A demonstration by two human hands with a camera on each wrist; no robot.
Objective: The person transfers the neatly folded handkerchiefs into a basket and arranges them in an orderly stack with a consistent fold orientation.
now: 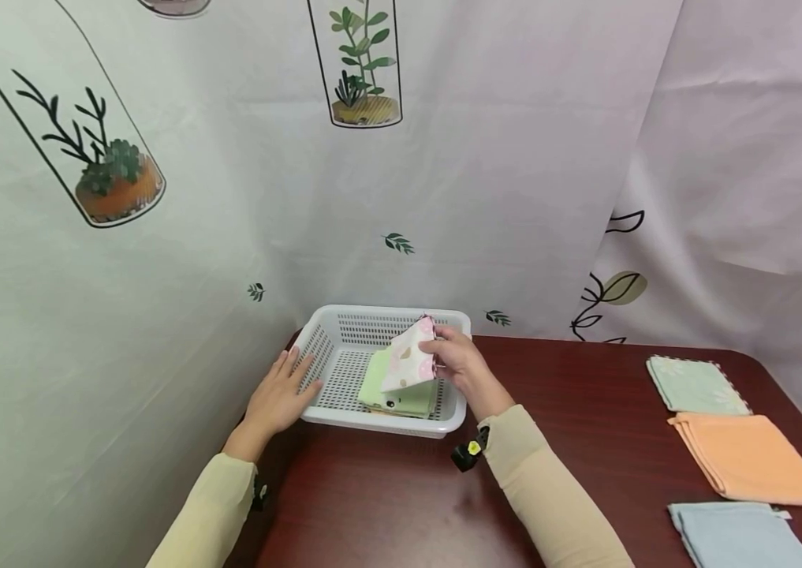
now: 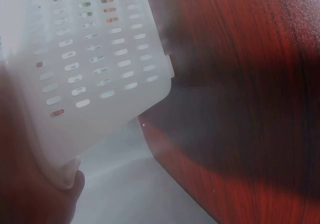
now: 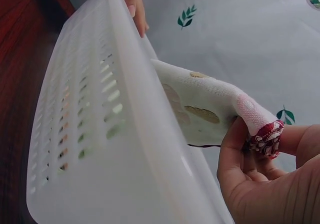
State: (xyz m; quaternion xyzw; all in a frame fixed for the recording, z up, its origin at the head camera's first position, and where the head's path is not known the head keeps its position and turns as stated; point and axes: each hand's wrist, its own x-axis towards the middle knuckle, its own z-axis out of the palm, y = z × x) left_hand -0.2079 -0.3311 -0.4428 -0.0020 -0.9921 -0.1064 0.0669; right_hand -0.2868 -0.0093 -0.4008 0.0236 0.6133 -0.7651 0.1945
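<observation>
A white plastic basket (image 1: 386,426) with slotted walls stands on the table. My right hand (image 1: 459,361) pinches a folded white towel (image 1: 406,355) with pink and tan prints and a dark red stitched edge. In the right wrist view, thumb and fingers of the right hand (image 3: 260,169) hold that towel (image 3: 200,103) by its edge, beyond the basket rim. Below it inside the basket lies a folded light green towel (image 1: 404,401), with a bit of orange cloth under it. My left hand (image 1: 280,398) rests on the basket's left rim, fingers spread.
On the table's right side lie a folded pale green towel (image 1: 697,386), an orange towel (image 1: 755,457) and a light blue towel (image 1: 741,536). A printed curtain (image 1: 486,197) hangs right behind the dark red table (image 1: 372,489) and along its left side.
</observation>
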